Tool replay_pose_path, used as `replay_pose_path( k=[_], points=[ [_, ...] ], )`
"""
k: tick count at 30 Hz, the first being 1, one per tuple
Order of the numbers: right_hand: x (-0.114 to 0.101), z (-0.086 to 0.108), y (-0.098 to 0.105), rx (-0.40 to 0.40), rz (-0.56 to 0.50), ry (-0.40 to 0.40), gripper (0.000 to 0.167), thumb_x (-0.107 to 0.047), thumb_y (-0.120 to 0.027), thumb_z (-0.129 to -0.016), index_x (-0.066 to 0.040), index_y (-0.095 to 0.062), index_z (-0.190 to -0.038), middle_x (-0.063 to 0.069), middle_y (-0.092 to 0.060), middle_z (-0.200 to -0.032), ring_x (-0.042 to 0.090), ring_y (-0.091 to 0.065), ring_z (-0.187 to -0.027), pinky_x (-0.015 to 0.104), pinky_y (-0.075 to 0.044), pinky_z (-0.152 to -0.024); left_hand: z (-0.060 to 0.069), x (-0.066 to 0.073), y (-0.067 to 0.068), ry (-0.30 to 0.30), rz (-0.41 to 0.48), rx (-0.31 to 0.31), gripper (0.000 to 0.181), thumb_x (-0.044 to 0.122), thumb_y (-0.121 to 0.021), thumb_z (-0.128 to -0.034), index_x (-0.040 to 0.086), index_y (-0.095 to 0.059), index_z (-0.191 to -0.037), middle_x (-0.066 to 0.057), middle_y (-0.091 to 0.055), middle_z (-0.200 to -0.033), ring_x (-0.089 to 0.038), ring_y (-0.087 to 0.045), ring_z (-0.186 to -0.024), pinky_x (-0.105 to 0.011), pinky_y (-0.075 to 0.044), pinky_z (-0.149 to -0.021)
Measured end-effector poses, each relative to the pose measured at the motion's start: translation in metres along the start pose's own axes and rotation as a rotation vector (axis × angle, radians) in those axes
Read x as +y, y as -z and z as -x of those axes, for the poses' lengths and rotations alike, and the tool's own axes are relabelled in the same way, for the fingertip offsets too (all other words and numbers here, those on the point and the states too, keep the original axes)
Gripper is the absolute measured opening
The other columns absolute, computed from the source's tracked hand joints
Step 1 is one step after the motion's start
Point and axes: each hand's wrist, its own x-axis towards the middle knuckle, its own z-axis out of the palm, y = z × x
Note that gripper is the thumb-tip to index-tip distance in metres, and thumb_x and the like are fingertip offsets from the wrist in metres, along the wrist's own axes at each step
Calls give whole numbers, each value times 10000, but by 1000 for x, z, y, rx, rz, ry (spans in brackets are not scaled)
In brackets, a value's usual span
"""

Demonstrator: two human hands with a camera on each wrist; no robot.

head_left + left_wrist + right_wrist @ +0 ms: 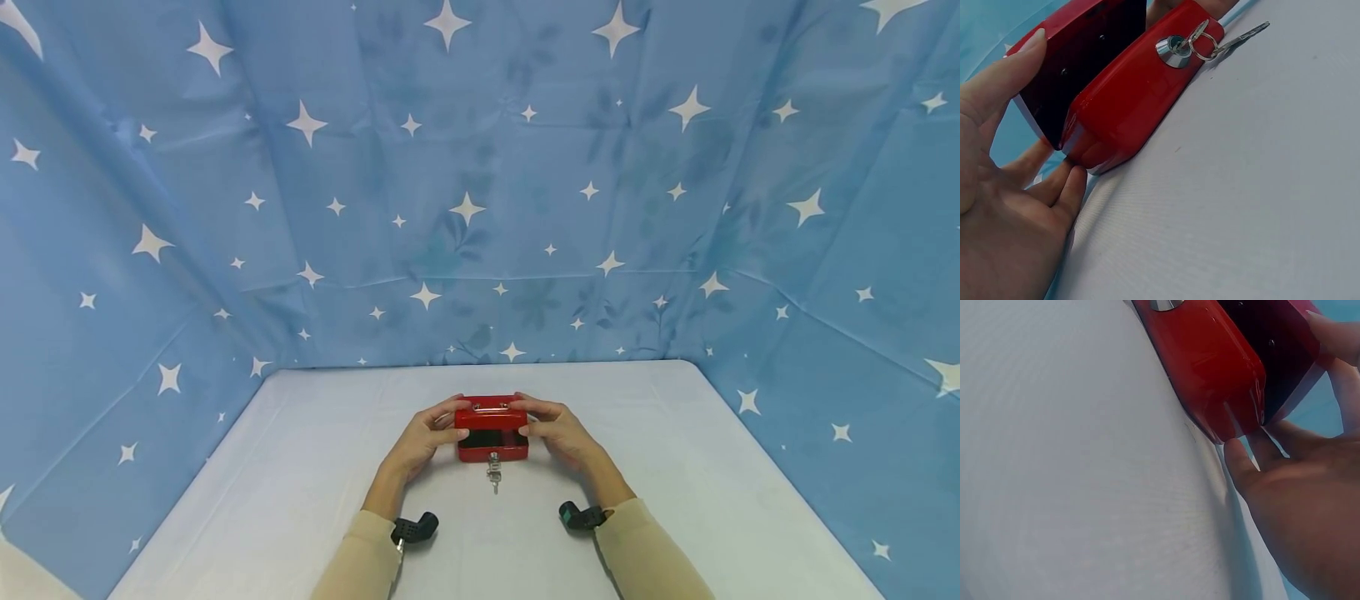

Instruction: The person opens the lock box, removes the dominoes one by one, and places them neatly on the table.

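Observation:
A small red metal cash box point(474, 455) stands on the table in the head view, its lid point(491, 420) partly raised over a dark interior. My left hand point(422, 435) holds the box's left end, with the thumb on the lid's front edge and fingers along the side. At the right end my right hand point(564, 432) holds it in the same way. A silver lock point(1174, 51) sits in the front wall. One key is in it, and another key point(1241, 41) hangs from a ring. What lies inside the box cannot be made out.
A white cloth covers the table point(360, 400). Blue curtains point(480, 167) with white stars close off the back and both sides. Each wrist wears a black camera band, such as the left band point(414, 528).

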Motion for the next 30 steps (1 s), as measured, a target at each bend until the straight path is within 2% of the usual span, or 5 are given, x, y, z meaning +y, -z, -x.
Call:
replay_pose_path(
  k=[5,13,19,24,30],
  points=[
    [-1,-3,0,6,-10,-18,499,-49,-700,-942,-92,-627,-1433,155,-267,-1716,352,-165,-1613,603,-138,-1303,-1,0,0,-26,13,6,545,133,-771,-937,171,-617,-1459,-101,-359,-1684,-418,-338,-1542,-641,-218,-1272],
    [-2,-3,-1,42,-51,-38,514,-72,-720,-951,-88,-607,-1452,133,-351,-1685,350,-223,-1595,558,-205,-1300,-2,-1,0,-43,56,-5,549,113,-716,-978,160,-569,-1505,-110,-272,-1720,-413,-261,-1574,-607,-180,-1295],
    [-3,-3,-3,68,-9,-43,553,-134,-705,-989,-102,-542,-1517,103,-499,-1595,294,-404,-1509,518,-313,-1271,-3,-2,-2,-46,104,23,547,105,-673,-1011,121,-521,-1537,-48,-378,-1675,-330,-408,-1523,-457,-299,-1279],
    [-4,-5,-5,87,38,-24,572,-194,-672,-1024,-125,-485,-1560,99,-537,-1564,238,-518,-1426,484,-399,-1227,-3,-3,-4,-85,112,64,550,138,-650,-1033,86,-485,-1555,-136,-410,-1652,-293,-452,-1499,-340,-431,-1191],
    [-7,-7,-8,108,38,-9,544,-221,-639,-1047,-149,-487,-1564,122,-517,-1579,275,-483,-1468,495,-392,-1230,-5,-1,-7,-112,96,94,559,197,-618,-1057,70,-447,-1574,-98,-411,-1658,-275,-443,-1506,-403,-417,-1200]
  ],
)
